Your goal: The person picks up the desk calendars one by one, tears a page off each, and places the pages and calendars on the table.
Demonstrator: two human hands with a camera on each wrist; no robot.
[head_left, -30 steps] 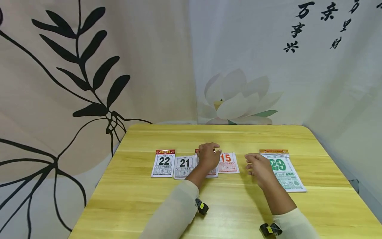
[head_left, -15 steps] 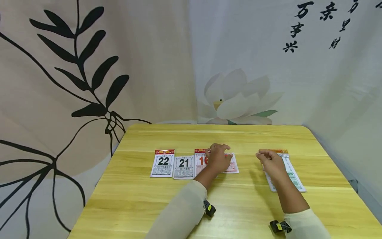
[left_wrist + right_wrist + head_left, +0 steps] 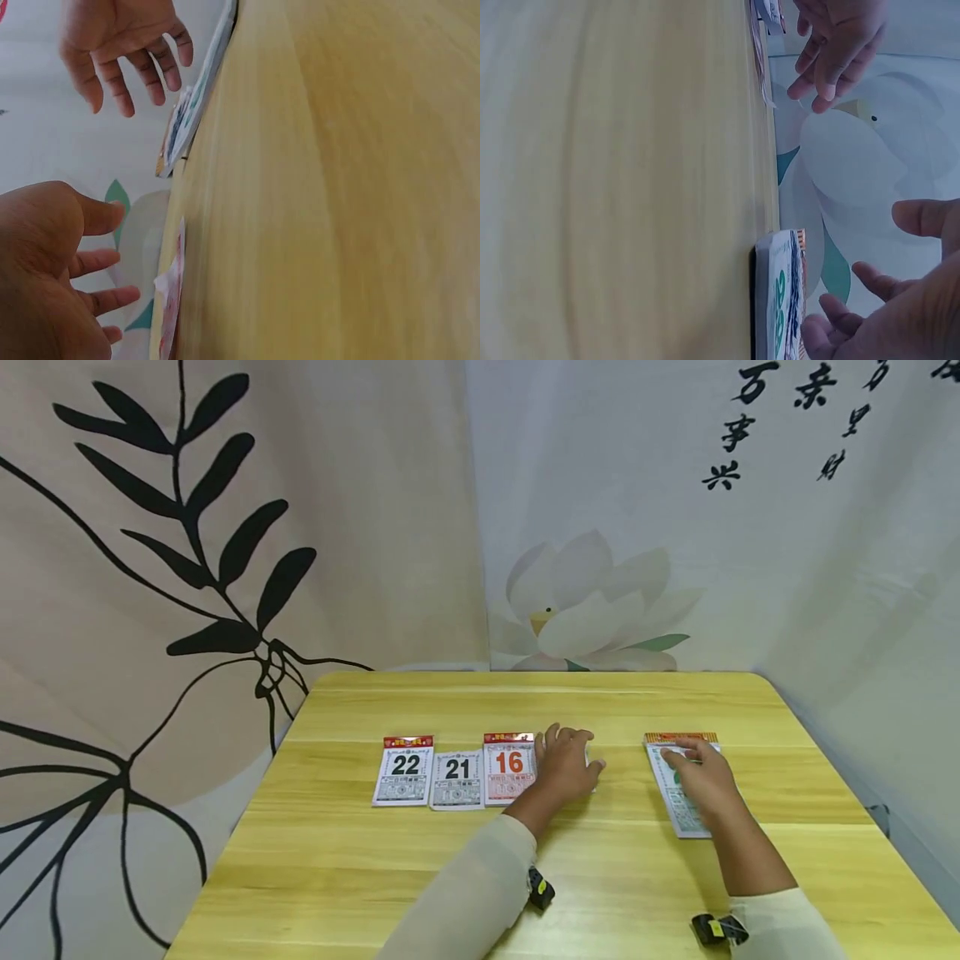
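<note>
Lotus-printed backdrop (image 3: 600, 493), yellow wooden table (image 3: 615, 868), right hand (image 3: 707, 783) over calendar pad (image 3: 679, 806)

My head view's fwd/down on table (image 3: 300, 877); wrist views, low/close, turned sideways, share L hand (image 3: 562, 770) & R hand (image 3: 707, 783).

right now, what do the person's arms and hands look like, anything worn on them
The left sleeve and right sleeve are pale cream and stop short of the hands. Near their ends sit small black boxes with yellow patches: the left box and right box. The left hand and right hand wear no gloves.
</note>
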